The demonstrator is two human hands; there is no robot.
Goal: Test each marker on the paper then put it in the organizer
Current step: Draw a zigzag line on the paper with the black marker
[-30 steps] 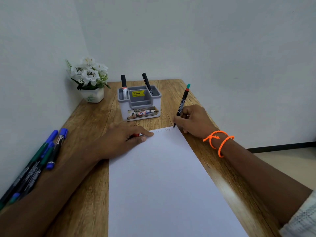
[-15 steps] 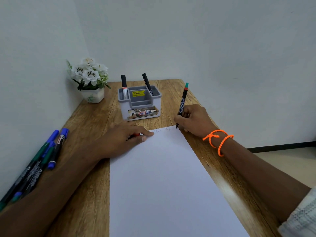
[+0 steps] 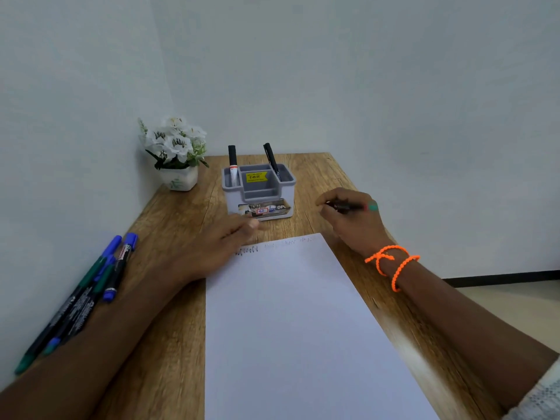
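Wood-grain worktop is seen set into a corner of pale walls. White paper is laid lengthwise on it, with faint scribbles along its far edge. Grey organizer is placed just beyond the paper; one black marker with a red band is stood in its left compartment, another black marker is leaned in its right compartment. A yellow price sticker is fixed inside the middle section.

Right hand is held above the worktop, to the right of the organizer and just past the paper's far right corner. Fingers are closed around a dark marker with a teal end, held roughly level, tip toward the organizer, teal end pointing right. Orange cord bracelet is worn on that wrist.

Left hand is blurred, laid at the paper's far left corner, fingers reaching toward the organizer's front. Whether anything is gripped in it cannot be told.

Loose blue and green markers are bunched along the left wall, beside the left forearm. A small pot of white flowers is stood in the far left corner.
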